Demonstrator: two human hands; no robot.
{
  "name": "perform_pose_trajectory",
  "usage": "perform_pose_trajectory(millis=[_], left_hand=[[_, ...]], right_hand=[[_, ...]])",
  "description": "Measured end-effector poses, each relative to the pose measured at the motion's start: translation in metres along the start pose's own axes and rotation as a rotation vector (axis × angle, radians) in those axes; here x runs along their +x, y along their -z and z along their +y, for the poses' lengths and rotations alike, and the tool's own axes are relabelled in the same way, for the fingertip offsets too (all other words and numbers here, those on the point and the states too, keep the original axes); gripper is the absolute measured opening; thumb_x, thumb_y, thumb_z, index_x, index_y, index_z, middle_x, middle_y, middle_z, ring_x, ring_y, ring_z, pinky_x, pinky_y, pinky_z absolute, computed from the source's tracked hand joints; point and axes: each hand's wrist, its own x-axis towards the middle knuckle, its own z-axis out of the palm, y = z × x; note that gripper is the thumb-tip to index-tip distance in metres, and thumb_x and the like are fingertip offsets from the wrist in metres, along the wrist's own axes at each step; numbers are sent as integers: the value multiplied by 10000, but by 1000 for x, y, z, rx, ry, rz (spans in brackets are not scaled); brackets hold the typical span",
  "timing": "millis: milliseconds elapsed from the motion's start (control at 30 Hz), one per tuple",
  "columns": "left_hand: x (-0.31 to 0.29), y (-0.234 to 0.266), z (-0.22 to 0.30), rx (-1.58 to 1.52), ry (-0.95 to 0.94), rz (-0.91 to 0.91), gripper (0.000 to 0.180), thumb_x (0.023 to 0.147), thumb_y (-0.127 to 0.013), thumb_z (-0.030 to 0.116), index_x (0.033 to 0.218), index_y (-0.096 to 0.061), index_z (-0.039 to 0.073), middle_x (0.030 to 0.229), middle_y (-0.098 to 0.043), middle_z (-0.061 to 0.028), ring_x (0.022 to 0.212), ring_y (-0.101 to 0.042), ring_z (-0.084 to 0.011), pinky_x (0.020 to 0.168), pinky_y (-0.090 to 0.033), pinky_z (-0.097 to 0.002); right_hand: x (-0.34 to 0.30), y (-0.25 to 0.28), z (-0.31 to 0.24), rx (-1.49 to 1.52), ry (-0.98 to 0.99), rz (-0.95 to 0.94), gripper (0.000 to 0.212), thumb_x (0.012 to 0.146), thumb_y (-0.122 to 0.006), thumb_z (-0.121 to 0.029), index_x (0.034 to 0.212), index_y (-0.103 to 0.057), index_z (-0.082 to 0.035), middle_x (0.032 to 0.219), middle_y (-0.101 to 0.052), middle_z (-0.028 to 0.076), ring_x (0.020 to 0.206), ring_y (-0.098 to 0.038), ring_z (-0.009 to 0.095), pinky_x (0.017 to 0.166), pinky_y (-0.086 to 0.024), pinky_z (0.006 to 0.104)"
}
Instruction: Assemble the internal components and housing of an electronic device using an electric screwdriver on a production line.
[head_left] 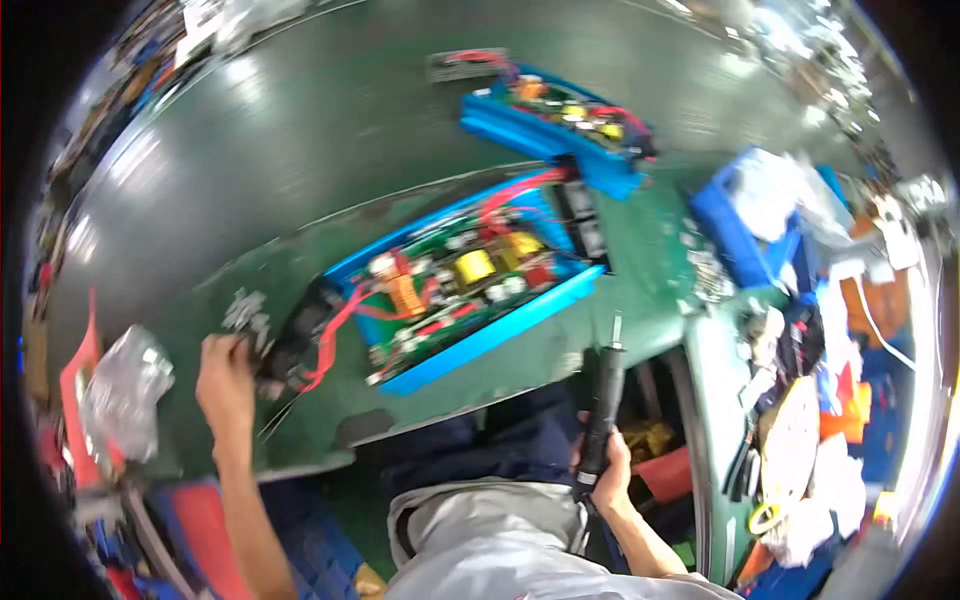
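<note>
My right hand point(610, 468) is wrapped round a black electric screwdriver point(604, 405), its bit pointing up and away over the table's front edge. On the left, my left hand point(228, 385) reaches down to the table with its fingers bunched together. Beside those fingertips lies a small heap of silvery parts, perhaps screws point(247, 312); whatever the fingers pinch is hidden. Just right of that hand sits a black end panel point(300, 335) with red wires. The wires lead to a circuit board point(450, 280) inside an open blue housing point(480, 345). At its far end stands another black end panel point(585, 220).
A second blue housing point(540, 135) with a board lies farther back. To the right, a blue bin point(728, 225) holds clear plastic bags, with loose small metal parts point(708, 275) beside it. A crumpled plastic bag point(128, 390) is at the far left. Clutter lines the right side.
</note>
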Motion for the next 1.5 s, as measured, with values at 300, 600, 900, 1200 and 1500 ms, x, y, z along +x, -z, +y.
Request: perform_pose_trajectory(millis=[300, 600, 900, 1200, 1500], left_hand=[[11, 18, 72, -547, 112, 114, 266, 1052, -540, 122, 1269, -613, -12, 1036, -698, -98, 796, -606, -108, 750, -506, -253], [10, 4, 193, -641, -261, -381, 160, 989, -609, 17, 1113, -702, -21, 1032, -696, -61, 897, -663, -122, 798, -511, -244], [5, -16, 234, -222, -478, -321, 123, 933, -684, 30, 1039, -742, 8, 1057, -732, -62, 929, -680, -126, 841, -517, -263], [22, -28, 228, -32, -767, -376, 104, 884, -728, 84, 977, -757, 47, 1376, -615, -42, 1060, -650, -182, 924, -497, -298], [32, -35, 225, -9, -818, -474, 131, 928, -669, 31, 1029, -751, 44, 1463, -545, -78, 1215, -615, -205, 1017, -501, -338]], right_hand=[[-14, 3, -35, -266, 0, 12, 632, 961, -501, -507, 1324, -507, 10, 795, -625, 56, 663, -569, 102, 603, -449, 236], [-17, -17, -32, -456, -118, -317, 474, 1014, -485, -387, 1277, -516, 6, 837, -598, 34, 741, -520, 117, 680, -433, 294], [-11, -32, -36, -523, 24, -382, 508, 1089, -303, -359, 1403, -446, 12, 662, -537, 147, 585, -579, 306, 615, -436, 416], [-2, -29, -36, -566, 107, -430, 452, 1082, -375, -319, 1361, -472, 23, 731, -610, 193, 651, -630, 374, 648, -481, 439], [8, -30, -38, -546, 95, -431, 476, 1085, -380, -339, 1372, -475, 28, 756, -628, 193, 681, -651, 337, 666, -494, 429]])
